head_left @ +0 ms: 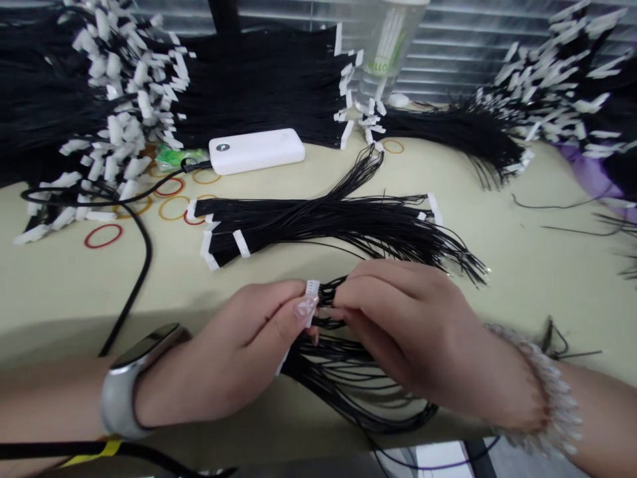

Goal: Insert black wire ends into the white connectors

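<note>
Thumb and fingers of my left hand [253, 345] pinch a white multi-pin connector [312, 289]. Thin black wires [331, 289] run out of its right side. My right hand [403, 318] is closed on these wires close to the connector, its fingertips pressed together. Below both hands more black wires [343, 392] hang in a loose curve near the table's front edge. Just beyond the hands lies a flat bundle of black cables [308, 226] with white connectors at its ends. Another thin strand of cables [343, 182] crosses over it at a slant.
Large piles of black cables [259, 86] with white connectors stand at the back and both sides. A white power bank [256, 151] has a black cord [142, 285] running leftward. Rubber bands [103, 236] lie at left. A clear bottle [388, 53] stands behind, near window blinds.
</note>
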{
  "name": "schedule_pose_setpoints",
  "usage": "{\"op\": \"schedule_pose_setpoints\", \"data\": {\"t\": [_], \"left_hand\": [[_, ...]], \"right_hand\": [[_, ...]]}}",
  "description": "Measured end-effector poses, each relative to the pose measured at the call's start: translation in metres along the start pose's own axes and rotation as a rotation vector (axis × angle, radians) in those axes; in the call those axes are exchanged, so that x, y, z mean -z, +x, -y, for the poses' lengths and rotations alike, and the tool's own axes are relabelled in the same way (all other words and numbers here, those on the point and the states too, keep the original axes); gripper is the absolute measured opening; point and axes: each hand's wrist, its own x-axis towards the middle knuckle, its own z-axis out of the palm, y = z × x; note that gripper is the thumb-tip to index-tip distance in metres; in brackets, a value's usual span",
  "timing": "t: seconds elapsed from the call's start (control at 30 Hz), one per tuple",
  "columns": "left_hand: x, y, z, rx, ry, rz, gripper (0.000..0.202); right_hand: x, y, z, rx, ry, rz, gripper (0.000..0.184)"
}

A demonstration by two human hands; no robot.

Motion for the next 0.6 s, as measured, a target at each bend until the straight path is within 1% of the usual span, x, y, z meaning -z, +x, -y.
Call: {"op": "schedule_pose_setpoints", "data": {"t": [0.07, 0.17, 0.3, 0.37, 0.43, 0.53, 0.6], "left_hand": [[0.000, 0.000, 0.000, 0.002, 0.011, -0.028, 0.025], [0.001, -0.001, 0.000, 0.006, 0.020, -0.027, 0.027], [0.002, 0.000, 0.001, 0.016, 0.013, -0.047, 0.028], [0.001, 0.001, 0.002, 0.033, 0.001, -0.050, 0.028], [0.000, 0.001, 0.004, 0.049, -0.011, -0.079, 0.028], [-0.002, 0.000, 0.005, 0.062, -0.040, -0.145, 0.027], [-0.003, 0.001, 0.006, 0.071, -0.069, -0.161, 0.028]], "right_hand": [[0.003, 0.002, -0.003, -0.039, 0.026, 0.018, 0.010], [0.010, 0.004, -0.011, -0.116, 0.023, 0.059, 0.004], [0.015, 0.006, -0.022, -0.188, -0.077, 0.077, 0.014], [0.016, 0.006, -0.026, -0.192, -0.134, 0.086, 0.020], [0.018, 0.005, -0.026, -0.181, -0.163, 0.083, 0.027], [0.024, 0.003, -0.023, -0.148, -0.153, 0.032, 0.033], [0.029, 0.002, -0.020, -0.133, -0.145, 0.004, 0.035]]}}
